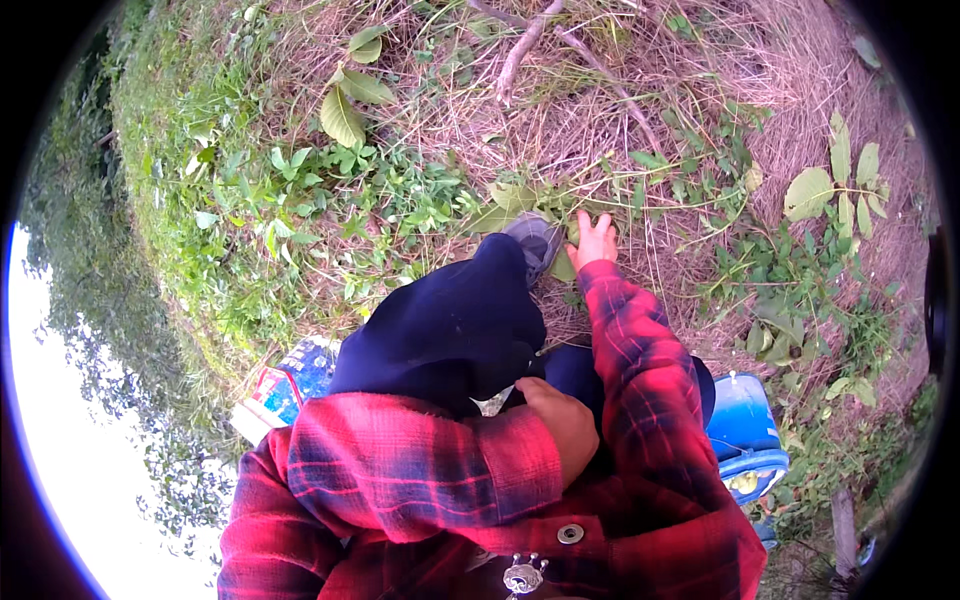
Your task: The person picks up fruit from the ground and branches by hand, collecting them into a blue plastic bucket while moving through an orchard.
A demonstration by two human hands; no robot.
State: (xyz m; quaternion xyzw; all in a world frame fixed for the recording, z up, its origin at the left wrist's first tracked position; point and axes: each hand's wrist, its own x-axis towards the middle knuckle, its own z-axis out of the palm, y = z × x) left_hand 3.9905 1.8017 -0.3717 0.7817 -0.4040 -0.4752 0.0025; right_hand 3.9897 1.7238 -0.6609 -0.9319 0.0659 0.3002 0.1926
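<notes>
My right hand (594,242) reaches down to the ground just right of my grey shoe (536,240). Its fingers are spread over green leaves (563,266) and dry grass, and I see nothing gripped in it. Close to my lap, my left hand (562,428) is curled, its back toward me and most of its fingers hidden. A small pale patch (492,403) shows between my dark trouser leg (440,325) and my left sleeve; I cannot make out what it is, or whether the left hand holds it.
A blue bucket (742,425) with pale greenish things inside stands by my right side. On my left is a blue, red and white container (290,385). Branches (525,50) lie ahead on dry grass. Leafy weeds (330,200) grow left, and a fallen leafy sprig (840,185) lies right.
</notes>
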